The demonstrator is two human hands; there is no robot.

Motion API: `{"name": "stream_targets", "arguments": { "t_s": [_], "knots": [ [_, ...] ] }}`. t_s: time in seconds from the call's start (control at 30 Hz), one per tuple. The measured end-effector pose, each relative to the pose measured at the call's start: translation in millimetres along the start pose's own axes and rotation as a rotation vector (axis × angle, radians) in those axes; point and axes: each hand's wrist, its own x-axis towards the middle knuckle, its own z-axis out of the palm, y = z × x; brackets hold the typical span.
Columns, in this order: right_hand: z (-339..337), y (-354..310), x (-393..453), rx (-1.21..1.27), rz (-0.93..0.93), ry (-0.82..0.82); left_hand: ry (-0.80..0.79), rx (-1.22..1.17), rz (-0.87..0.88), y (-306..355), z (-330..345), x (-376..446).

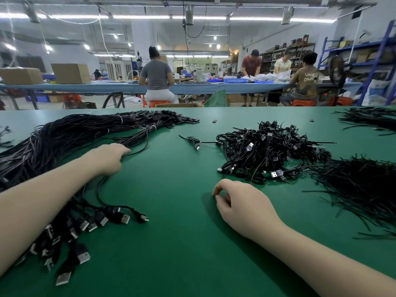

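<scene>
Your green table (171, 243) carries: tied cable bundle (64, 142) left, coiled USB-cable heap (267, 151) centre-right, black ties (364, 185) right.

Left of centre, the left hand (111, 158) pinches a cable (147, 144) at the edge of the long black bundle (64, 142). Lower right, the right hand (237, 204) rests loosely curled on the green table (171, 243), just below a heap of coiled cables (267, 151).
</scene>
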Motion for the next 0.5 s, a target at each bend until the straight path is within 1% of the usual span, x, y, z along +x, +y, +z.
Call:
{"name": "stream_targets", "arguments": {
  "t_s": [0.03, 0.1, 0.2, 0.27, 0.33, 0.4, 0.5],
  "knots": [
    [-0.1, 0.2, 0.3, 0.003, 0.0, -0.005, -0.036, 0.026, 0.019, 5.5, 3.3, 5.7],
    [0.3, 0.4, 1.2, 0.011, -0.001, -0.012, -0.095, 0.077, -0.023, 12.3, 8.7, 14.7],
    [0.7, 0.4, 2.8, 0.012, -0.001, -0.016, -0.074, 0.203, -0.102, 15.8, 12.2, 24.2],
    [1.1, 1.0, 3.2, 0.012, -0.004, -0.014, -0.066, 0.258, -0.201, 14.1, 9.9, 26.3],
    [1.4, 2.2, 3.6, 0.014, -0.003, -0.012, -0.082, 0.206, -0.269, 8.6, 5.6, 27.7],
    [1.3, 2.8, 4.2, 0.011, 0.002, -0.013, -0.086, 0.092, -0.226, 1.9, 2.6, 24.6],
    [2.1, 2.7, 4.6, 0.014, 0.011, -0.014, -0.013, -0.153, -0.162, -18.0, -2.7, 13.3]
  ]
}}
